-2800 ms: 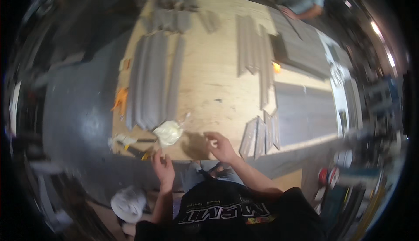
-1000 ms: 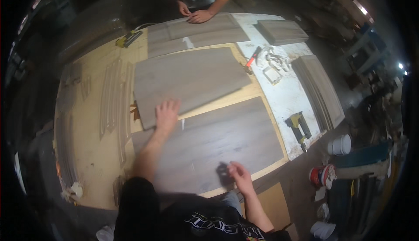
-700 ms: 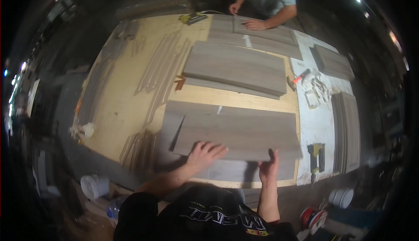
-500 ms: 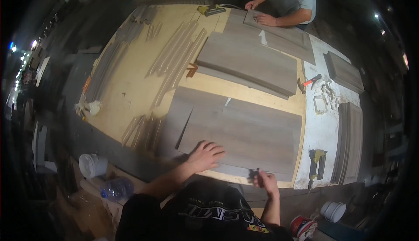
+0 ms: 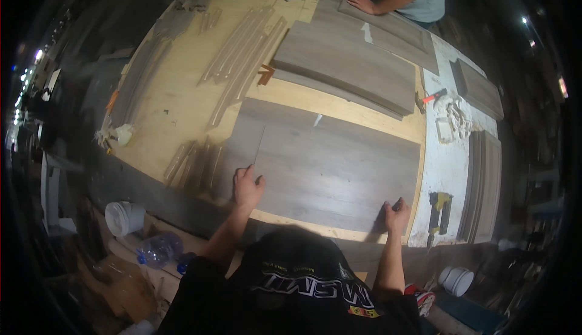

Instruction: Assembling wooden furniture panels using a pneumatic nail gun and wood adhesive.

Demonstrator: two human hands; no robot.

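Observation:
A thin grey-brown wood-look panel (image 5: 327,165) lies flat before me on a similar board (image 5: 267,113), which shows past its left and far edges. My left hand (image 5: 247,188) rests at the upper panel's left edge, index finger and thumb apart. A narrow dark line runs along that edge beyond my fingertips. Near the panel's front right corner, my right hand (image 5: 397,217) is closed with fingers pinched. Something small and dark shows at its fingertips, too small to name.
Beyond lies a stack of grey-brown panels (image 5: 345,68). Trim strips (image 5: 236,50) lie at left. A hammer (image 5: 434,96), a yellow-and-black nail gun (image 5: 440,214) and framed doors (image 5: 485,183) are at right. At the far side, a co-worker's hands (image 5: 362,3) touch a framed panel (image 5: 388,29).
My left hand has moved left to the panel's edge, and my right hand has shifted right and away from me. The dark gap at the upper panel's left edge has narrowed.

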